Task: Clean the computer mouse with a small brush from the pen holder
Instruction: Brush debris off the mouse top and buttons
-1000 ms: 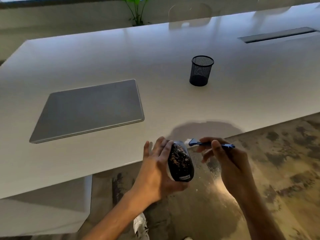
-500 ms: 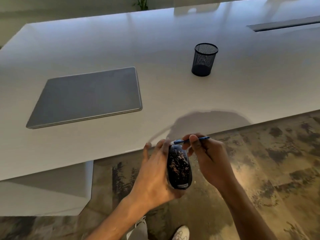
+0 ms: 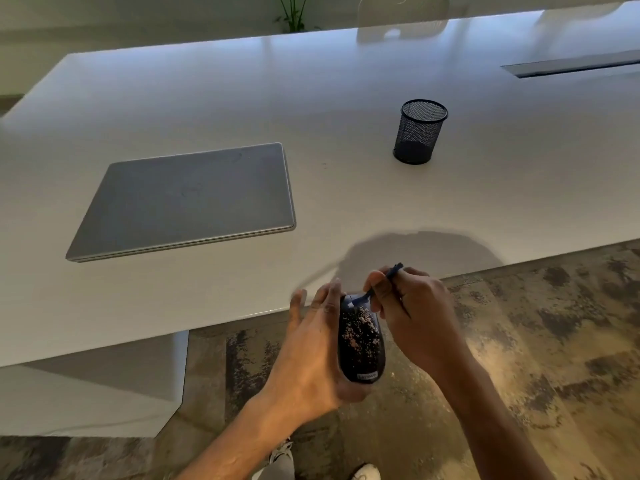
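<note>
My left hand (image 3: 311, 344) grips a black computer mouse (image 3: 361, 344) from its left side, holding it in the air just off the table's near edge. Pale crumbs speckle the mouse's top. My right hand (image 3: 415, 317) pinches a small blue brush (image 3: 379, 285). Its white bristle tip touches the front end of the mouse, and the handle points up and to the right. The black mesh pen holder (image 3: 420, 131) stands on the white table (image 3: 346, 81), far behind the hands, and looks empty.
A closed grey laptop (image 3: 187, 199) lies on the table to the left. A cable slot (image 3: 571, 65) runs along the far right. Mottled floor (image 3: 554, 341) lies below the hands. A plant (image 3: 294, 12) and a chair (image 3: 401, 15) stand beyond the table.
My right hand has swung the brush from lying level beside the mouse to pointing down, bristles now on the mouse's front end. The hands drew closer together.
</note>
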